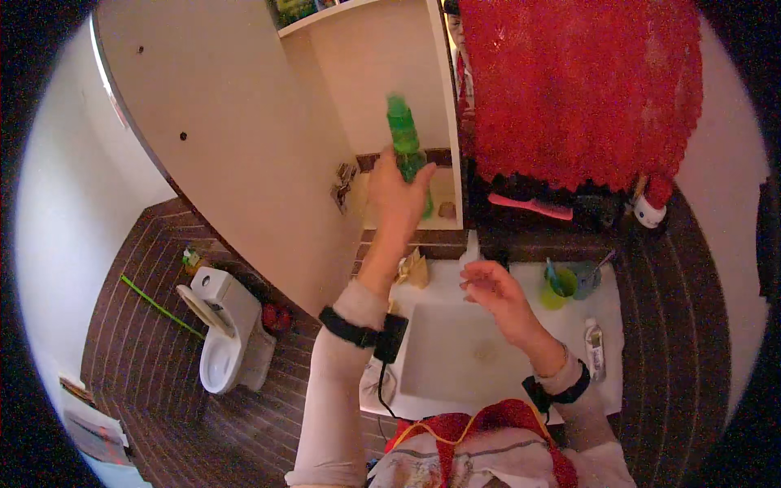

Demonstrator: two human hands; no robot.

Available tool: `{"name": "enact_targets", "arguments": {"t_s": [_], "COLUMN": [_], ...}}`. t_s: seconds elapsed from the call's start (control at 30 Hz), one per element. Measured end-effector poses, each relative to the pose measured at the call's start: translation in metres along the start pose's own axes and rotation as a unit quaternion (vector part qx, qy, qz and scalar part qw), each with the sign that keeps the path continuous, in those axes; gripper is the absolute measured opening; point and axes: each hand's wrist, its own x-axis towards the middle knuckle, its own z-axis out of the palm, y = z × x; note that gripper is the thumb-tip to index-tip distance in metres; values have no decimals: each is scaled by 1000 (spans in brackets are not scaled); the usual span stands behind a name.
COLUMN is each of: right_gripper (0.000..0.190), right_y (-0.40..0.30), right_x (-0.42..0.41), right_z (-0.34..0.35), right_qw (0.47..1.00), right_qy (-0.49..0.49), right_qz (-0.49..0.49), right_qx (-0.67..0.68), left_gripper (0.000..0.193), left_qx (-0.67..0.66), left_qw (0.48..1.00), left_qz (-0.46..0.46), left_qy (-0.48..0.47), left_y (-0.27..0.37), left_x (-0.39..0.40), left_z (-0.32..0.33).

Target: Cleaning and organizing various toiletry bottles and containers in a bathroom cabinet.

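My left hand (pixel 393 189) is raised into the wall cabinet (pixel 450 122), its fingers and thumb around a slightly blurred green bottle (pixel 404 131). The bottle leans a little, top toward the left. More green shows below the thumb; whether it belongs to the same bottle I cannot tell. Over the back of the white sink basin (pixel 451 354), my right hand (pixel 494 293) hovers with loosely bent fingers and nothing visible in it. Its fingertips are close to the faucet (pixel 472 247). A small brownish object (pixel 446 210) sits on the cabinet's bottom shelf.
The cabinet door (pixel 232 140) swings wide on the left. A yellow-green cup (pixel 558 287) with a toothbrush and a clear bottle (pixel 593 351) stand right of the basin. A pink comb (pixel 531 207) lies below a red cloth (pixel 579 91). A toilet (pixel 235 335) is at left.
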Motion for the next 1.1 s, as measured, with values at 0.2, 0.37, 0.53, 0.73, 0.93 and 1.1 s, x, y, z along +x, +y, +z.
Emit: {"name": "enact_targets", "arguments": {"t_s": [0.2, 0.37, 0.53, 0.73, 0.93, 1.1], "right_gripper": [60, 71, 57, 37, 57, 48], "right_y": [-37, -16, -6, 2, -4, 0], "right_x": [-1, -13, -35, -40, -37, -43], "right_z": [27, 65, 71, 65, 60, 57], "right_qw": [973, 995, 998, 984, 946, 965], "right_qy": [13, -60, -66, -85, -50, -24], "right_qz": [-156, -65, 12, 64, 173, 140], "right_qx": [-172, -51, 0, 146, 269, 223], "left_gripper": [36, 33, 38, 51, 38, 30], "left_qx": [-222, -292, -78, 309, 212, -149], "left_qw": [963, 932, 971, 891, 883, 912], "left_qz": [-55, -64, -34, 3, -87, -333], "left_qy": [-145, -203, -222, -332, -410, -189], "left_y": [49, 27, -58, -169, -187, -143], "left_x": [-69, -115, -205, -334, -322, -270], "left_z": [-71, -113, -123, -118, -109, -128]}}
